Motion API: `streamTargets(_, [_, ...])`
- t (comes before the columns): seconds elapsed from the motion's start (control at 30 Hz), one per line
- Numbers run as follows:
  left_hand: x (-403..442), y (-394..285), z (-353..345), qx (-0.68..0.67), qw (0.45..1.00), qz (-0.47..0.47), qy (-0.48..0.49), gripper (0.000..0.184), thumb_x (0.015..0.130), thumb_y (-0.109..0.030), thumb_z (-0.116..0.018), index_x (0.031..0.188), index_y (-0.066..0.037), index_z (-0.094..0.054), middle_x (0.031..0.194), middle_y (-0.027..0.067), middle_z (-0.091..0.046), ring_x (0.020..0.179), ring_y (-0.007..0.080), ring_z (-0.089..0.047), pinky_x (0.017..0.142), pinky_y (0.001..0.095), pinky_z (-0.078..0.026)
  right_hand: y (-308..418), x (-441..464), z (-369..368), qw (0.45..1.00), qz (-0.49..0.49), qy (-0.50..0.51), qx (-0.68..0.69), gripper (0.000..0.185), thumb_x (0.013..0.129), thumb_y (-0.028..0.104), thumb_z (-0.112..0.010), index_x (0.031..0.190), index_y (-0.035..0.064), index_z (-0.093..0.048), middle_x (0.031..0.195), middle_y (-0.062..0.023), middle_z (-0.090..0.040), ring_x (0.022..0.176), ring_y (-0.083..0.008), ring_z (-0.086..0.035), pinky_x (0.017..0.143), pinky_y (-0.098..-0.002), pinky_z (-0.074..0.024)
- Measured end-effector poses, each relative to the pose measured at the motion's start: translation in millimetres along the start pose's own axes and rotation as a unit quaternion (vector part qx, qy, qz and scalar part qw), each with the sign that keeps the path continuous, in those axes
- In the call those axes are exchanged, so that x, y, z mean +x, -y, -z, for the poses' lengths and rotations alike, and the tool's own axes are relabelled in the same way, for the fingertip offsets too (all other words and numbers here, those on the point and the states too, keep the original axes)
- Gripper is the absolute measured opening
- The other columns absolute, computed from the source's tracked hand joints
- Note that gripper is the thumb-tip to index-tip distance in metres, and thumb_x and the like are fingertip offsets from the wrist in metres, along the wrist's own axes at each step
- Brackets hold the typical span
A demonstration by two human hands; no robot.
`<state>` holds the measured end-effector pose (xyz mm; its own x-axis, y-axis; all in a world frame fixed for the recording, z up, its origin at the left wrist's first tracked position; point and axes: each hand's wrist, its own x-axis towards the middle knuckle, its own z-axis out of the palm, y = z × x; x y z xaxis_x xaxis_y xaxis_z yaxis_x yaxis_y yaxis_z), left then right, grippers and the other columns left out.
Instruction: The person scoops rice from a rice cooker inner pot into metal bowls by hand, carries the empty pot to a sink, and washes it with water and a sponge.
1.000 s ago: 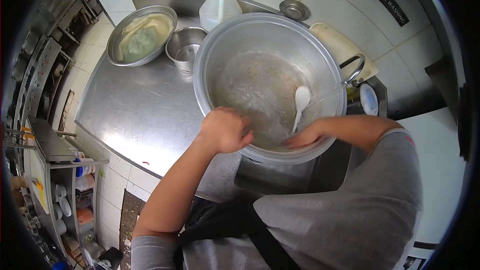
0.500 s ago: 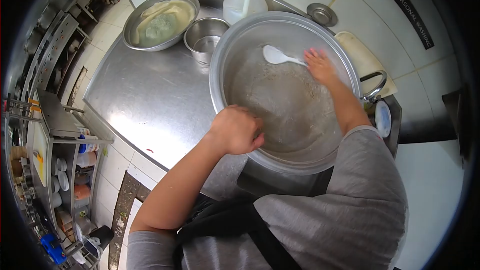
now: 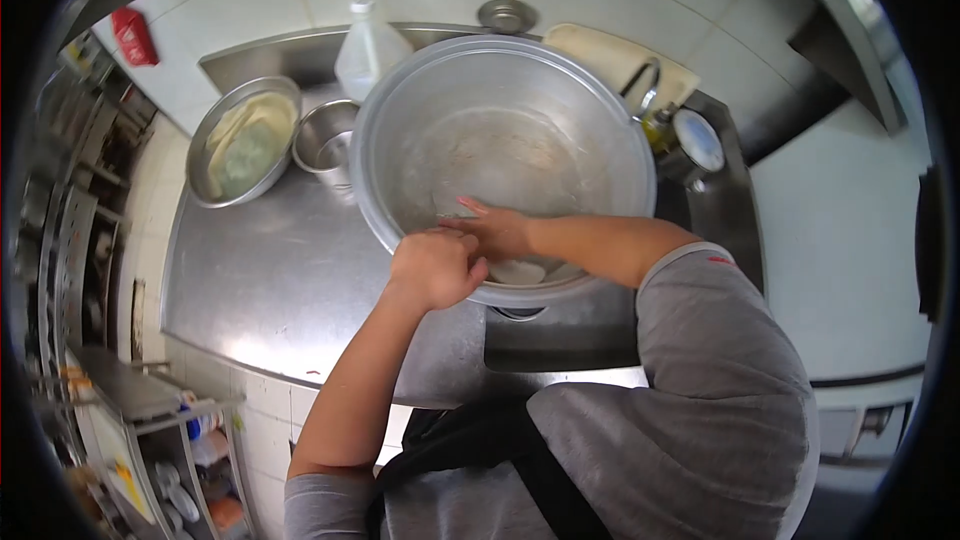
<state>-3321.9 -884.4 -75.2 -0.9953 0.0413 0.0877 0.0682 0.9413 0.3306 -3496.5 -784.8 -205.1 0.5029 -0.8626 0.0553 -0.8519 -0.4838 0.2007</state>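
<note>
Large metal basin (image 3: 505,85) at frame centre, shallow water (image 3: 515,165) inside. Left hand (image 3: 432,268) curled at basin's lower left; cannot tell if gripping. Right hand (image 3: 497,232) inside, fingers spread; white spoon (image 3: 518,271) just below. Step seems hand-swirling water; next stroke calls for avoiding spoon.

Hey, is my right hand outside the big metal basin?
No, the right hand is inside the big metal basin, with the left hand at the basin's near rim.
</note>
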Motion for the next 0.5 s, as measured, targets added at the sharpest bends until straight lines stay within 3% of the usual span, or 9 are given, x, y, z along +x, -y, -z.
streamTargets(0.03, [0,0,2,0.004,1.0,0.009,0.023,0.023,0.078,-0.031,-0.053,0.07,-0.01,-0.059,0.074,0.0076,-0.063,0.074,0.0281,-0.061,0.065,0.0413,-0.048,-2,-22,-5,1.0,-0.016,0.01,-0.003,0.048,0.082,0.024,-0.051,0.129,0.0187,-0.044,0.143,-0.0077,-0.03,0.133,-0.029,-0.027,0.103,-0.0555,-0.0255])
streamTargets(0.07, [1,-1,3,0.008,0.999,0.019,0.047,0.025,0.079,-0.032,-0.051,0.072,-0.01,-0.06,0.075,0.0081,-0.063,0.075,0.0284,-0.061,0.066,0.0416,-0.048,-11,-46,-10,0.988,-0.127,-0.021,0.082,0.042,0.08,0.023,-0.053,0.122,0.02,-0.051,0.137,-0.0067,-0.038,0.128,-0.0288,-0.034,0.105,-0.0545,-0.0243])
streamTargets(0.13, [1,-4,10,0.009,0.996,0.02,0.088,0.027,0.081,-0.034,-0.049,0.074,-0.01,-0.062,0.078,0.0089,-0.064,0.078,0.029,-0.061,0.067,0.042,-0.048,-13,-55,45,0.952,-0.257,0.167,-0.027,0.027,0.079,0.02,-0.056,0.105,0.0209,-0.063,0.118,-0.0051,-0.055,0.113,-0.0283,-0.049,0.104,-0.0495,-0.0289])
streamTargets(0.17, [2,-6,14,0.016,0.991,0.036,0.129,0.03,0.082,-0.035,-0.047,0.077,-0.01,-0.063,0.081,0.0096,-0.064,0.08,0.0297,-0.061,0.069,0.0423,-0.047,-8,-46,106,0.865,-0.257,0.378,-0.207,0.02,0.079,0.019,-0.057,0.094,0.0206,-0.068,0.105,-0.0045,-0.063,0.102,-0.028,-0.057,0.102,-0.0455,-0.0348])
streamTargets(0.23, [6,-4,15,0.026,0.987,0.021,0.158,0.032,0.083,-0.037,-0.046,0.084,-0.011,-0.064,0.085,0.0097,-0.065,0.082,0.0296,-0.061,0.071,0.0426,-0.047,-13,-77,132,0.836,-0.404,0.331,-0.169,0.017,0.08,0.016,-0.055,0.073,0.0181,-0.07,0.081,-0.0053,-0.066,0.08,-0.027,-0.064,0.086,-0.0394,-0.0476])
streamTargets(0.27, [9,-2,14,0.036,0.981,0.02,0.188,0.035,0.085,-0.04,-0.044,0.092,-0.012,-0.065,0.089,0.0098,-0.066,0.084,0.0295,-0.061,0.072,0.0428,-0.047,-3,-89,151,0.828,-0.418,0.333,-0.169,0.017,0.08,0.016,-0.055,0.073,0.0181,-0.07,0.081,-0.0053,-0.066,0.08,-0.027,-0.064,0.086,-0.0394,-0.0476])
streamTargets(0.33, [16,3,10,0.034,0.976,-0.001,0.216,0.037,0.085,-0.041,-0.044,0.099,-0.012,-0.064,0.093,0.0097,-0.066,0.086,0.0291,-0.061,0.074,0.0414,-0.047,21,-112,192,0.809,-0.569,0.146,-0.015,0.013,0.082,0.014,-0.053,0.085,0.0114,-0.066,0.081,-0.0122,-0.064,0.072,-0.0313,-0.064,0.07,-0.0422,-0.0504])
streamTargets(0.47, [43,37,-15,-0.018,0.959,-0.019,0.283,0.043,0.085,-0.041,-0.05,0.113,-0.01,-0.059,0.101,0.0115,-0.064,0.094,0.0277,-0.06,0.08,0.0356,-0.046,92,-158,207,0.718,-0.694,0.028,-0.037,0.016,0.083,0.013,-0.052,0.098,0.0085,-0.054,0.083,-0.0164,-0.064,0.073,-0.0344,-0.063,0.07,-0.0486,-0.0476])
streamTargets(0.5, [55,46,-21,-0.013,0.958,-0.026,0.285,0.043,0.085,-0.041,-0.05,0.113,-0.01,-0.059,0.101,0.0115,-0.064,0.094,0.0277,-0.06,0.08,0.0356,-0.046,111,-179,202,0.663,-0.747,-0.035,0.028,0.018,0.084,0.014,-0.051,0.101,0.0081,-0.049,0.082,-0.0172,-0.063,0.074,-0.0356,-0.063,0.07,-0.0485,-0.0477])
